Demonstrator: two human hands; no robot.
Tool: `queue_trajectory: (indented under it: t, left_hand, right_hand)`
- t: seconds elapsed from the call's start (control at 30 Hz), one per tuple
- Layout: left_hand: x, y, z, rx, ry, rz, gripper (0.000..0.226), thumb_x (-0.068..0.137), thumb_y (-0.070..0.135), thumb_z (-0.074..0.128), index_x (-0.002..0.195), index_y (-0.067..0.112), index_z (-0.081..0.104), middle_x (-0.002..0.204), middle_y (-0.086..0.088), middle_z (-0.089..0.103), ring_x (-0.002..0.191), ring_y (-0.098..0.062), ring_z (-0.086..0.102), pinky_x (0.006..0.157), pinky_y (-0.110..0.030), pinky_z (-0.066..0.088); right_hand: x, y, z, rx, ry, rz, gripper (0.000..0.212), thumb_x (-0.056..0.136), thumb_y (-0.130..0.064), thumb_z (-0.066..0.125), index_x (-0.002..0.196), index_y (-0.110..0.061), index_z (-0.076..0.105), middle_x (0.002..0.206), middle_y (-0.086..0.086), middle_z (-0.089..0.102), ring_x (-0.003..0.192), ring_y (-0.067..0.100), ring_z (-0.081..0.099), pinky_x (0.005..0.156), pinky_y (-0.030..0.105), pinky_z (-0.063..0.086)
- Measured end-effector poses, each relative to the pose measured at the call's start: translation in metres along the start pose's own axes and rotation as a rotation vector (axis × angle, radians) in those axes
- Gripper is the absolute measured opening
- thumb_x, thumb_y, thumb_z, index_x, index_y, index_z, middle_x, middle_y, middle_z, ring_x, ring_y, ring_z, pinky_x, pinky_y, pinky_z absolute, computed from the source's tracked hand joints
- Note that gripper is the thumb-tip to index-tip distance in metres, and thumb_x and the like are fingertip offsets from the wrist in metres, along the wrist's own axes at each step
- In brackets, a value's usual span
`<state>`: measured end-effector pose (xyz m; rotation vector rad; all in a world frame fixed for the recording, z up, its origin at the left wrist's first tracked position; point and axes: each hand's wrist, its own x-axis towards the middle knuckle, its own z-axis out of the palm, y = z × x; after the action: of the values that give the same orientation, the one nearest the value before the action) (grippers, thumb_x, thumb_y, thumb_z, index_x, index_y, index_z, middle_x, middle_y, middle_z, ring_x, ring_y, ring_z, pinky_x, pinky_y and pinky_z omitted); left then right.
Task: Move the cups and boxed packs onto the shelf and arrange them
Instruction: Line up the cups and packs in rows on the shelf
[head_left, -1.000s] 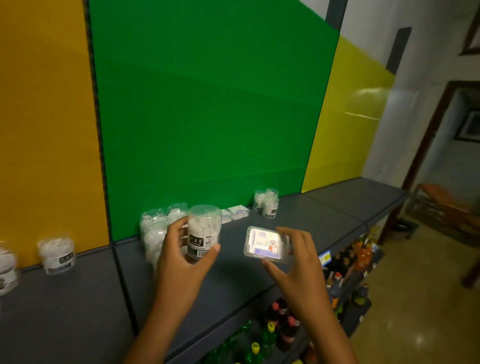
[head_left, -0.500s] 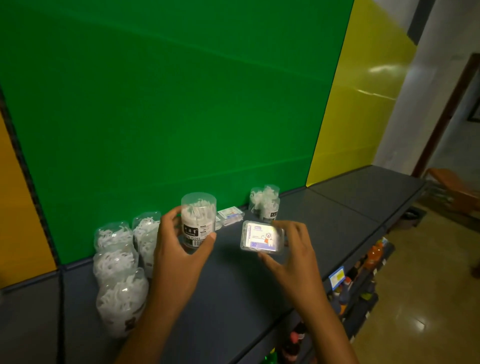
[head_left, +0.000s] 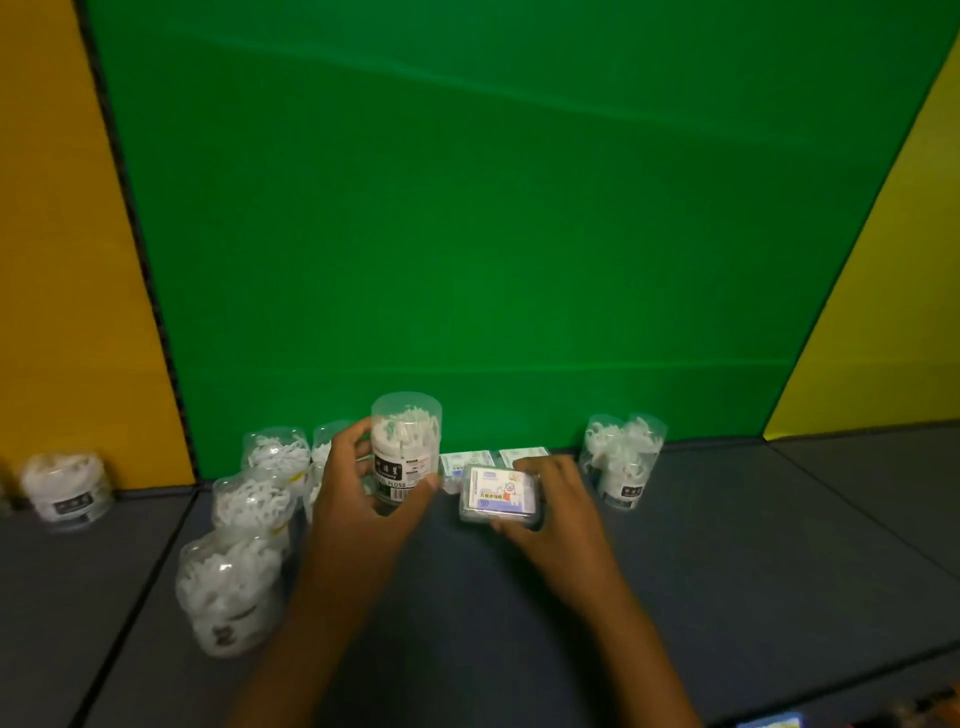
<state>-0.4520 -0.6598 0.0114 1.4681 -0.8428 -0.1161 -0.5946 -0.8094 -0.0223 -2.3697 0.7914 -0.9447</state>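
Now left hand (head_left: 358, 504) grips cup (head_left: 405, 447); right hand (head_left: 556, 512) grips boxed pack (head_left: 498, 493).

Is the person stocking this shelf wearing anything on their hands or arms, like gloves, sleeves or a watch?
Nothing is worn as far as the view reaches. The left hand and right hand are bare, with no gloves, and no rings are visible in the dim, slightly blurred picture. Both forearms are bare down to the bottom edge of the frame: no sleeves, watch or wristband show.
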Motion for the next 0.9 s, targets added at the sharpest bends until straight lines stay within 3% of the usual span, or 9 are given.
queue_trajectory:
  t: [0.07, 0.23, 0.4, 0.5, 0.67, 0.73, 0.8, 0.9]
  left_hand:
    - [-0.005, 0.001, 0.004, 0.032, 0.042, -0.014, 0.064, 0.076, 0.015, 0.077, 0.126, 0.031, 0.041, 0.111, 0.024, 0.054, 0.094, 0.019, 0.054, 0.069, -0.009, 0.048]
    - [-0.022, 0.000, 0.007, 0.100, 0.162, -0.062, 0.065, 0.075, 0.016, 0.078, 0.125, 0.035, 0.040, 0.110, 0.026, 0.052, 0.096, 0.013, 0.053, 0.075, -0.016, 0.046]
    - [-0.039, 0.001, 0.007, 0.125, 0.232, -0.078, 0.063, 0.075, 0.009, 0.077, 0.122, 0.033, 0.042, 0.107, 0.027, 0.052, 0.090, 0.024, 0.051, 0.069, -0.005, 0.045]
    - [-0.042, 0.001, 0.007, 0.155, 0.244, -0.091, 0.065, 0.074, 0.011, 0.079, 0.121, 0.035, 0.041, 0.108, 0.027, 0.052, 0.092, 0.018, 0.052, 0.072, -0.011, 0.044]
    - [-0.035, 0.003, 0.007, 0.192, 0.195, -0.055, 0.065, 0.073, 0.013, 0.080, 0.121, 0.034, 0.041, 0.105, 0.028, 0.052, 0.092, 0.010, 0.054, 0.072, -0.014, 0.043]
    - [-0.030, 0.005, 0.009, 0.206, 0.159, -0.044, 0.066, 0.073, 0.013, 0.079, 0.121, 0.034, 0.039, 0.105, 0.024, 0.052, 0.092, 0.008, 0.053, 0.069, -0.012, 0.042]
    - [-0.026, 0.006, 0.014, 0.203, 0.120, -0.047, 0.067, 0.073, 0.012, 0.080, 0.123, 0.030, 0.038, 0.108, 0.013, 0.053, 0.091, 0.007, 0.052, 0.069, -0.011, 0.042]
    - [-0.022, 0.006, 0.026, 0.192, 0.089, -0.025, 0.070, 0.070, 0.011, 0.081, 0.126, 0.021, 0.040, 0.110, 0.006, 0.055, 0.091, -0.001, 0.057, 0.071, -0.014, 0.044]
  right_hand:
    - [0.007, 0.012, 0.007, 0.032, -0.080, -0.014, 0.057, 0.073, -0.029, 0.083, 0.120, -0.023, 0.051, 0.116, -0.008, 0.047, 0.098, 0.002, 0.051, 0.076, 0.003, 0.039]
    - [0.024, 0.033, 0.023, 0.066, -0.204, -0.055, 0.050, 0.075, -0.022, 0.081, 0.111, -0.026, 0.046, 0.114, -0.008, 0.047, 0.098, 0.004, 0.050, 0.072, 0.003, 0.039]
    - [0.031, 0.039, 0.034, 0.071, -0.274, -0.086, 0.045, 0.078, -0.023, 0.078, 0.107, -0.027, 0.044, 0.112, -0.008, 0.044, 0.094, 0.006, 0.049, 0.071, 0.007, 0.040]
    - [0.030, 0.040, 0.037, 0.079, -0.276, -0.084, 0.043, 0.080, -0.023, 0.076, 0.108, -0.027, 0.044, 0.114, -0.008, 0.039, 0.096, 0.008, 0.051, 0.074, 0.009, 0.042]
    - [0.025, 0.038, 0.034, 0.048, -0.287, -0.066, 0.040, 0.084, -0.027, 0.072, 0.112, -0.029, 0.045, 0.120, -0.007, 0.037, 0.095, 0.007, 0.052, 0.066, 0.004, 0.038]
    - [0.025, 0.037, 0.026, 0.037, -0.296, -0.056, 0.042, 0.085, -0.031, 0.072, 0.118, -0.029, 0.046, 0.125, -0.007, 0.036, 0.102, 0.008, 0.051, 0.076, 0.005, 0.038]
    - [0.025, 0.036, 0.011, 0.014, -0.269, -0.069, 0.044, 0.086, -0.035, 0.071, 0.122, -0.029, 0.048, 0.128, -0.008, 0.037, 0.109, 0.008, 0.049, 0.089, 0.015, 0.040]
    - [0.023, 0.039, -0.021, -0.048, -0.194, -0.092, 0.041, 0.089, -0.039, 0.065, 0.126, -0.030, 0.048, 0.129, -0.010, 0.040, 0.114, 0.006, 0.045, 0.096, 0.024, 0.041]
